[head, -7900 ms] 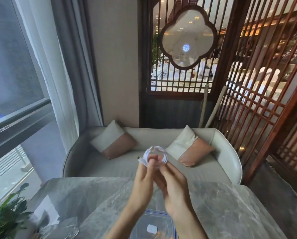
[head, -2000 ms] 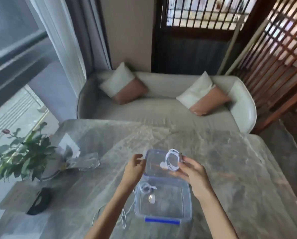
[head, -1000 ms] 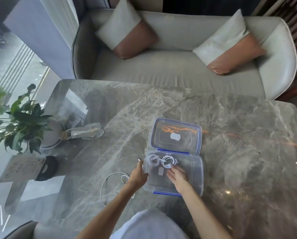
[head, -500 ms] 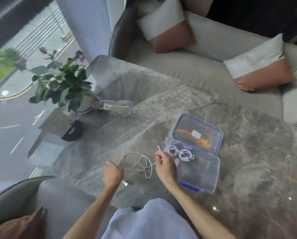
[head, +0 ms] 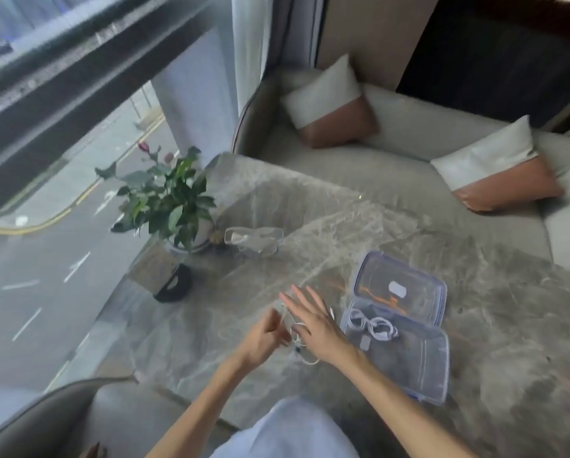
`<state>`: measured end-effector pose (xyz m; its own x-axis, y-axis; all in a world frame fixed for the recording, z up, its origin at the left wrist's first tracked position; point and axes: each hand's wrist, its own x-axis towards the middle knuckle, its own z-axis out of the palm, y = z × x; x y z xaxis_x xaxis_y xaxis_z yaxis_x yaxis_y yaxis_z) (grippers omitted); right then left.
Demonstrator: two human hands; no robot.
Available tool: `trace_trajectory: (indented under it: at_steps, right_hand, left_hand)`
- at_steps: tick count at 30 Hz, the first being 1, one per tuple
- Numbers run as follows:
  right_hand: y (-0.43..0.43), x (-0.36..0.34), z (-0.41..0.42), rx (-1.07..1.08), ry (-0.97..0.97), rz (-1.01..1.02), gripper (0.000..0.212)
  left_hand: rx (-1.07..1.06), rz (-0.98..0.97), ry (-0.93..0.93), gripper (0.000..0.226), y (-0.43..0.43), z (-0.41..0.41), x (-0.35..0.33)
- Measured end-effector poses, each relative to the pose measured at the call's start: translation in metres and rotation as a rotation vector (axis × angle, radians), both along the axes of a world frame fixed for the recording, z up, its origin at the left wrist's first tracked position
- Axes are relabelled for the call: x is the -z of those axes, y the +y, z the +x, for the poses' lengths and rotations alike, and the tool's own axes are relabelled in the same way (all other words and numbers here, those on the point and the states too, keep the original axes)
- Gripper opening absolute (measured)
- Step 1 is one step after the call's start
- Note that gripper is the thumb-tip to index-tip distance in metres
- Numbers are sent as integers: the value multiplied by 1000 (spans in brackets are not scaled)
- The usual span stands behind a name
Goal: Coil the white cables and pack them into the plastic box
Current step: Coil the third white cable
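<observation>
Head view: two coils [head: 372, 325] sit in the plastic box [head: 412, 371], so we start winding the loose white cable [head: 306, 358], left hand [head: 265, 337] pinching, right hand [head: 316, 325] flat-fingered.

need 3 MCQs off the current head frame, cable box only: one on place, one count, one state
1. The coiled white cables lie:
A. inside the plastic box, at its lid end
B. outside it
C. draped over its rim

2. How many coils are packed?
A. one
B. two
C. four

3. The lid is:
A. latched shut
B. out of view
C. swung open behind the box

Answers:
1 A, as the coils sit on the box floor just below the hinge edge.
2 B, as two separate white loops show side by side.
3 C, as the lid lies back past the far rim and the interior is exposed.
</observation>
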<state>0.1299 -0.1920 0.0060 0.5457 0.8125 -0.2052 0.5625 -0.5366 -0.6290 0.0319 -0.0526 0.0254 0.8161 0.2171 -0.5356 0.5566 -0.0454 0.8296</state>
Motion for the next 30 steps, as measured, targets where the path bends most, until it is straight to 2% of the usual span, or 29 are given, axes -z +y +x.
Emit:
trace_trajectory:
  at_steps: [1,4,6,12,15,17,19,21,22,23,25,27,30]
  right_hand:
    - [2,-15,13,22,-10,70,64]
    - [2,-82,61,194,73,333,27]
    - [-3,-142,91,249,186,407,17]
    - [-29,-291,136,357,6,656,24]
    - [-33,-328,134,360,-17,544,24]
    - [-37,-335,127,354,-81,419,22]
    - [-46,-335,117,340,-185,331,26]
    - [-59,-333,107,321,-285,278,29]
    - [-65,-333,102,338,-288,280,24]
    - [-72,-334,97,358,-292,281,17]
    - [-84,-339,87,345,-335,246,11]
    - [-91,-348,75,302,-399,134,14]
    - [-100,-360,61,308,-514,-16,23]
  left_hand:
    - [51,-99,-97,11,4,12,-24]
    - [149,-256,-332,9,10,52,-102]
    - [149,-391,-412,9,7,78,-152]
    - [493,-922,-636,37,-21,133,-271]
    - [644,-1218,-713,40,-36,149,-314]
    - [637,-1331,-808,32,-44,160,-338]
    - [527,-1244,-866,35,-49,176,-356]
    - [410,-971,-905,36,-51,190,-367]
    - [375,-829,-928,34,-51,196,-369]
    - [360,-726,-942,34,-52,201,-370]
    - [357,-643,-936,37,-58,206,-368]
    - [348,-564,-936,41,-68,207,-361]
    - [371,-269,-986,44,-84,205,-349]
